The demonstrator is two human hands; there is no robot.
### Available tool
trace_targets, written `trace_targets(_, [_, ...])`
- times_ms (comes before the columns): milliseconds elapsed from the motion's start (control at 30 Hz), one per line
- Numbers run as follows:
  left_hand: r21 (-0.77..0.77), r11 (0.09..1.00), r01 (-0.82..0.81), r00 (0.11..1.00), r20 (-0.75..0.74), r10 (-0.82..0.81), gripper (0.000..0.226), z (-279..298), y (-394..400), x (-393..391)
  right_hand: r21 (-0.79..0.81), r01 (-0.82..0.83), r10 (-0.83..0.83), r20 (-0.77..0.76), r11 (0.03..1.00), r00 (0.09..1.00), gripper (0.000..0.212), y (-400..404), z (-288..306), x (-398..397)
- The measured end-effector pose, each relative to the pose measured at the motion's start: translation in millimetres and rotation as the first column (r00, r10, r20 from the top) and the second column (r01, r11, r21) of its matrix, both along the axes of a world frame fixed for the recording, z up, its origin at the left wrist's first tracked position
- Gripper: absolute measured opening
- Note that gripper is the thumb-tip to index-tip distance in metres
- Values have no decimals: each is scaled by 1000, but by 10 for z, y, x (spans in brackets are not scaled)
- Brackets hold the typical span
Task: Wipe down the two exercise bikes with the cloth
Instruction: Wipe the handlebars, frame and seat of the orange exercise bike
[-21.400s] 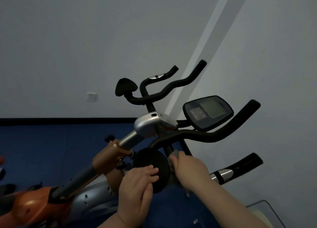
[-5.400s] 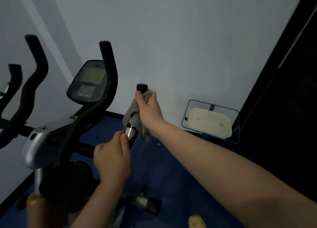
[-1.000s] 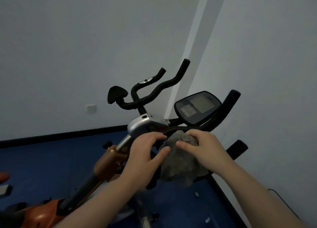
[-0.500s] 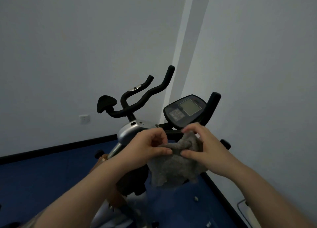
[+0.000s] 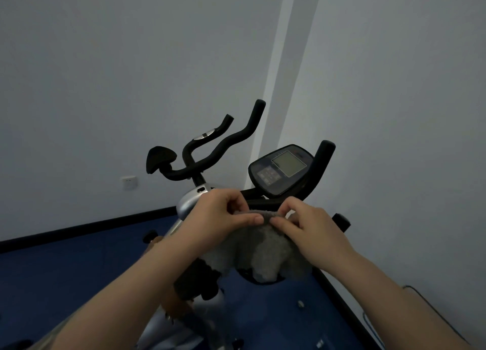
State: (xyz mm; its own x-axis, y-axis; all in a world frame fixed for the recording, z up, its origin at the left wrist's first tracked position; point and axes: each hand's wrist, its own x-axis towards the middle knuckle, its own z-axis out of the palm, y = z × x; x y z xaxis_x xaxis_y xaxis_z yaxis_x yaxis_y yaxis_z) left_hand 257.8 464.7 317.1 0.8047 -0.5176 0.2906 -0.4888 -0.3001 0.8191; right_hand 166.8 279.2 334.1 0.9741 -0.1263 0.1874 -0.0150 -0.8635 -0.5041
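pinching the grey cloth by its top edge, left hand and right hand spread it, probably refolding before wiping the near bike.

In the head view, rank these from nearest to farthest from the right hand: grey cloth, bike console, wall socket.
1. The grey cloth: pinched by the right hand itself, and by the left hand.
2. The bike console: just above and beyond the hand.
3. The wall socket: far off to the left, low on the wall.
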Motion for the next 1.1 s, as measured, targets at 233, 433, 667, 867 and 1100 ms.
trace_targets(233, [-274, 962, -20, 953, -297, -65, 21, -328, -162, -358, 725, 121, -73, -97, 678, 993, 9, 13, -37, 24])
trace_targets(433, [-301, 916, 266, 903, -257, -346, 33, -313, -217, -410, 792, 68, -19, -71, 607, 997, 14, -168, 37, -16])
trace_targets(667, [-94, 994, 50, 995, -78, -57, 38, -235, -354, -261, 682, -44, 122, -67, 730, 990, 23, -408, 59, -74])
trace_targets(867, [-131, 988, 84, 965, -237, -113, 8, -282, -661, -265, 444, -91, 111, -17, 891, 994, 22, -676, 234, 18])
trace_targets(1100, [-264, 939, -223, 964, -206, 171, 8, -73, -927, -16, -204, -169, 229, 318, 964, 920, 22, -674, 569, 592])
